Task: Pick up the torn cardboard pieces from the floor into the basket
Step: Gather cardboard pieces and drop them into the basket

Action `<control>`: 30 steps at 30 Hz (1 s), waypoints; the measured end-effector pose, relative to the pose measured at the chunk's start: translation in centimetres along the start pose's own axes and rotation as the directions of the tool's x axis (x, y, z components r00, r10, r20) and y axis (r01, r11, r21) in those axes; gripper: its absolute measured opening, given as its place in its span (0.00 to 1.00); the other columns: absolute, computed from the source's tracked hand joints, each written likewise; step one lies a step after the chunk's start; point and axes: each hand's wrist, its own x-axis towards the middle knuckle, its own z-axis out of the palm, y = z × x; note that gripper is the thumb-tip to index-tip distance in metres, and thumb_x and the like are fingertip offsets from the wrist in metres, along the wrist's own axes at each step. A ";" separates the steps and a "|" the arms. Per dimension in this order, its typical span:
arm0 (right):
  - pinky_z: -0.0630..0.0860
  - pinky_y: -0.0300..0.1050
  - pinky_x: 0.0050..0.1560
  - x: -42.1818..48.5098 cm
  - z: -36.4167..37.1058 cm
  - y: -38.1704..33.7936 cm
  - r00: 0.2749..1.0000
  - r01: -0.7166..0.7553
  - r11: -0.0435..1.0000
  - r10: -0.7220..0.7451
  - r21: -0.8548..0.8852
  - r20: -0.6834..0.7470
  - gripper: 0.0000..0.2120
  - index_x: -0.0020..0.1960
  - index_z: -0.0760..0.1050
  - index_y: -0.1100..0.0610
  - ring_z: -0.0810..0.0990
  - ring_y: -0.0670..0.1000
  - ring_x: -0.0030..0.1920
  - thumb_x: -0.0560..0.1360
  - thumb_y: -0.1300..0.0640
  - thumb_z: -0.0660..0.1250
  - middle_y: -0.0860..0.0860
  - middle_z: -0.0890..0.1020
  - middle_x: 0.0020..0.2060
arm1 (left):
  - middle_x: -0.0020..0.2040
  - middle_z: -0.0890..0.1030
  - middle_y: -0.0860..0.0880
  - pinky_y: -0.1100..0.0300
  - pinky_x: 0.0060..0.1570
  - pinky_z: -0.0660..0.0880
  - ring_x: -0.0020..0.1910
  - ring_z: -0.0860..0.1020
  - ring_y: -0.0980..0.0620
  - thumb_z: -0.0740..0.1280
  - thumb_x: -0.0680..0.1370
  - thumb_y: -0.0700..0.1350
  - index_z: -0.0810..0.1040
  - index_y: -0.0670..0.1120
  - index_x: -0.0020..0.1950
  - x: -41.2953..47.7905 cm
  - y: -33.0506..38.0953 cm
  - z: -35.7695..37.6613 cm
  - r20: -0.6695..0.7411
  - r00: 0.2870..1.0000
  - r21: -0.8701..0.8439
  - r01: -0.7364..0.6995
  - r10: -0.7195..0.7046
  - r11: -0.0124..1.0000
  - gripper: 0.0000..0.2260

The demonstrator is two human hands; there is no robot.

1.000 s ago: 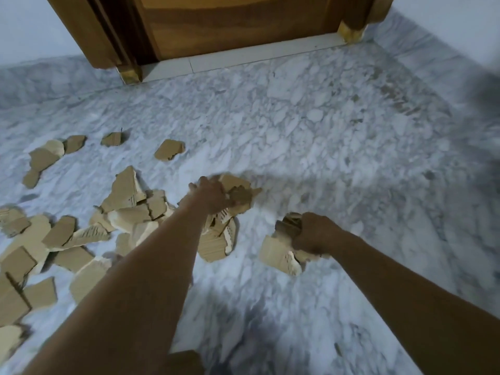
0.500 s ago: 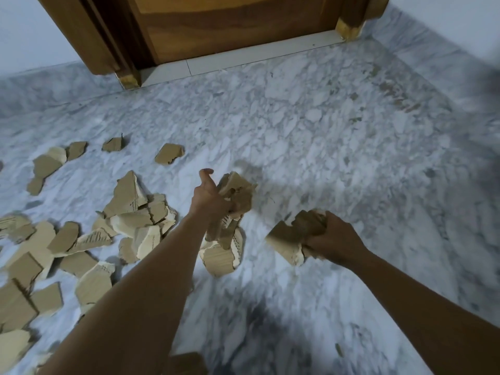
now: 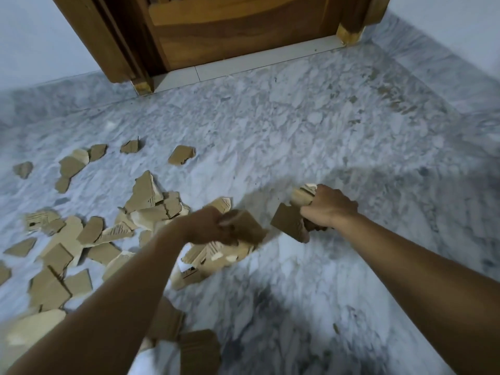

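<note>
The left hand [image 3: 205, 226] and right hand [image 3: 327, 209] are each clutching torn cardboard [image 3: 286, 223], fingers curled; loose pieces [image 3: 89, 231] are lying lower left, nearer the left hand.

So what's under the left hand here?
The left hand grips a brown cardboard piece. Below it show pale torn pieces over the floor; the hand and forearm cover their upper edges, so whether they lie loose or hang from the grip is unclear.

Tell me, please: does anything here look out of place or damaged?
Yes: torn cardboard pieces lie scattered over the marble floor, mostly on the left, with ragged edges. The left hand and the right hand each grip a bunch.
</note>
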 end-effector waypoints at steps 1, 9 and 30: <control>0.67 0.58 0.64 -0.2 0.2 -0.4 1.000 -0.015 1.000 0.015 -0.001 0.026 0.21 0.61 0.69 0.54 0.76 0.57 0.48 0.71 0.47 0.65 0.52 0.76 0.46 | 0.50 0.83 0.47 0.47 0.60 0.76 0.55 0.81 0.43 0.78 0.67 0.53 0.84 0.47 0.53 0.6 -0.5 1.8 0.028 0.999 0.095 0.017 -0.020 0.995 0.18; 0.75 0.55 0.56 0.0 3.8 0.4 0.989 -0.091 0.986 0.072 0.143 0.132 0.26 0.54 0.72 0.56 0.80 0.59 0.47 0.60 0.43 0.62 0.54 0.78 0.43 | 0.67 0.64 0.44 0.48 0.67 0.70 0.67 0.68 0.41 0.75 0.66 0.61 0.79 0.46 0.60 3.7 -1.3 8.1 -0.201 0.977 0.358 0.138 -0.068 0.923 0.28; 0.81 0.47 0.41 -2.1 5.8 -4.7 0.974 0.096 0.908 -0.170 0.408 0.149 0.23 0.57 0.77 0.55 0.83 0.56 0.45 0.66 0.47 0.72 0.55 0.82 0.48 | 0.36 0.83 0.47 0.59 0.37 0.72 0.33 0.78 0.51 0.79 0.67 0.54 0.84 0.45 0.43 -7.6 -8.7 0.3 -0.194 0.961 -0.121 0.175 -0.196 0.977 0.15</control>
